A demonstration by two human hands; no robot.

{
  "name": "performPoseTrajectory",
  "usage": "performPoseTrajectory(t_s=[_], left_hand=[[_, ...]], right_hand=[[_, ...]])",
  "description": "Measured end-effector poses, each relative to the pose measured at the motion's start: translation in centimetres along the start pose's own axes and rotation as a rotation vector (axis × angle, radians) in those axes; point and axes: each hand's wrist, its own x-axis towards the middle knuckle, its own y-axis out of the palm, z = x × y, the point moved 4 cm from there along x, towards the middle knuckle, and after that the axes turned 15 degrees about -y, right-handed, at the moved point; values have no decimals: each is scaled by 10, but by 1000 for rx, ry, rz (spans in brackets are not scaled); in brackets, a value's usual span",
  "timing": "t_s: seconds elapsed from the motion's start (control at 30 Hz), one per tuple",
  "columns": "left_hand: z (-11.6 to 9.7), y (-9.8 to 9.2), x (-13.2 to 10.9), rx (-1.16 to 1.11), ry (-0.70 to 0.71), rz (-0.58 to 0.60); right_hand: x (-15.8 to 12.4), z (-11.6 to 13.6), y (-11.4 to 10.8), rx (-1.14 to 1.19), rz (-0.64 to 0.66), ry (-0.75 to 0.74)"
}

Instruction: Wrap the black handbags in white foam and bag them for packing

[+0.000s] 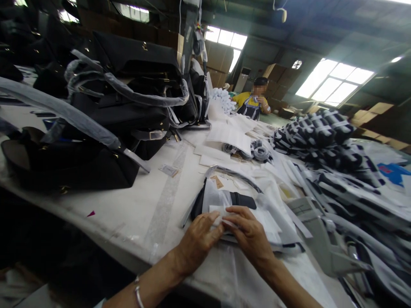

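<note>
A dark handbag lies in front of me on the table, largely covered with white wrapping sheet. Its handle is sleeved in clear plastic and arches away from me. A black strap piece and a brown tag show on top. My left hand and my right hand meet at the near side of the bag. Both have bent fingers pinching a small fold of the white sheet, and their fingertips almost touch.
Black handbags with plastic-wrapped handles are piled on the left. On the right stand a grey tape dispenser and stacks of wrapped black straps. White sheets cover the table's far part. A person in yellow sits beyond.
</note>
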Motion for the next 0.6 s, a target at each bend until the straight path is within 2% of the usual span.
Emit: performPoseTrajectory(t_s=[0.13, 0.27, 0.37, 0.47, 0.53, 0.6], left_hand=[[0, 1, 3, 19, 18, 48], [3, 5, 5, 37, 62, 123], [7, 4, 7, 14, 81, 128], [9, 0, 13, -2, 91, 156], [10, -4, 17, -9, 98, 186], [11, -6, 22, -15, 102, 211]], right_hand=[[-8, 7, 0, -133, -54, -130], [2, 13, 5, -124, -94, -102], [2, 27, -4, -101, -123, -95], [-23, 39, -20, -146, -127, -67], [-53, 38, -23, -213, -77, 52], [-84, 31, -17, -270, 18, 214]])
